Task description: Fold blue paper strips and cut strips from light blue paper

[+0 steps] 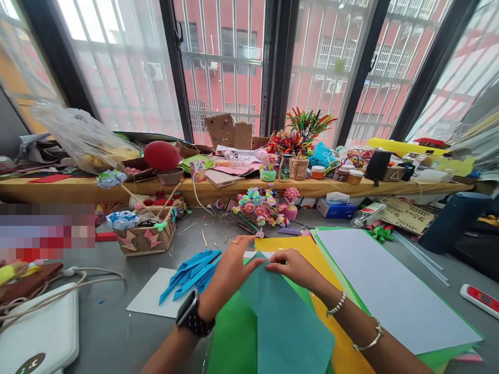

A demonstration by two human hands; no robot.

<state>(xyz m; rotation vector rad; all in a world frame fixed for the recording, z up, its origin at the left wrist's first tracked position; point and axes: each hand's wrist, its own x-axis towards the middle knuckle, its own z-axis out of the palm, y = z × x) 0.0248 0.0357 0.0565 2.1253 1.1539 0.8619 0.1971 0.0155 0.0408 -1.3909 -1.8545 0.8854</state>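
Note:
A teal sheet of paper (290,322) lies in front of me, narrowing to a point at its far end. Near that point my left hand (236,270) has its thumb on the paper, with the other fingers bent over the far side. Closed in a pinch, my right hand (294,266) grips the paper's edge just beside the left thumb. Beneath it are green sheets (230,337) and a yellow sheet (290,243). Blue folded paper strips (195,272) rest on a white sheet (146,296) left of my left hand.
A stack of white and green paper (393,285) occupies the right side. A decorated basket (150,239) and a white device with cables (42,332) stand left. Colourful craft flowers (261,205) are behind my hands. A dark bottle (454,223) stands far right, below the cluttered windowsill (218,195).

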